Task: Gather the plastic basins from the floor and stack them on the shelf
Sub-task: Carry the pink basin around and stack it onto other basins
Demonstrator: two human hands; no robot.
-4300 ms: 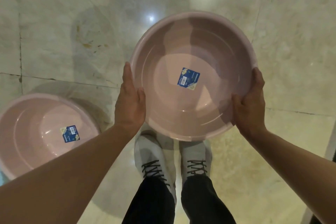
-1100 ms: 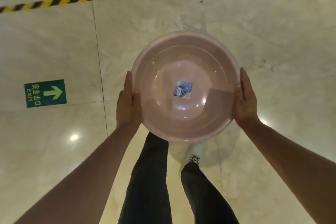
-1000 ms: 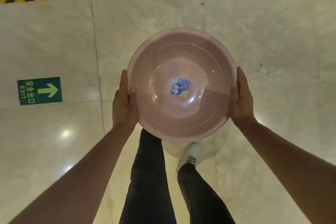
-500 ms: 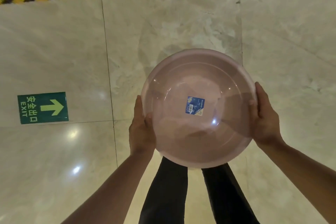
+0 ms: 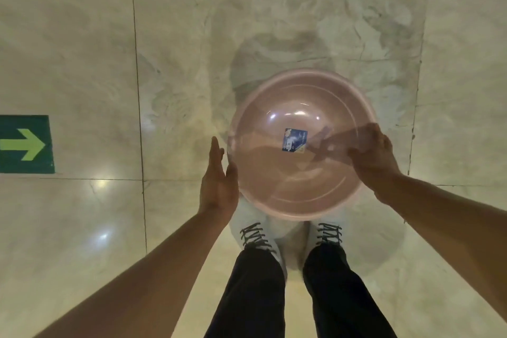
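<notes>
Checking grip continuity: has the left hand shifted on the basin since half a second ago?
Yes. The left hand now lies open beside the basin rim, no longer wrapping it.

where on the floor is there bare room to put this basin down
Bare tile lies ahead of the basin, and left of it, between the left hand and the green arrow sign. More lies right of the right hand. Directly below is crowded by the shoes.

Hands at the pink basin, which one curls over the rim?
The right hand curls over the basin rim; the left hand is flat, fingers straight, alongside.
</notes>
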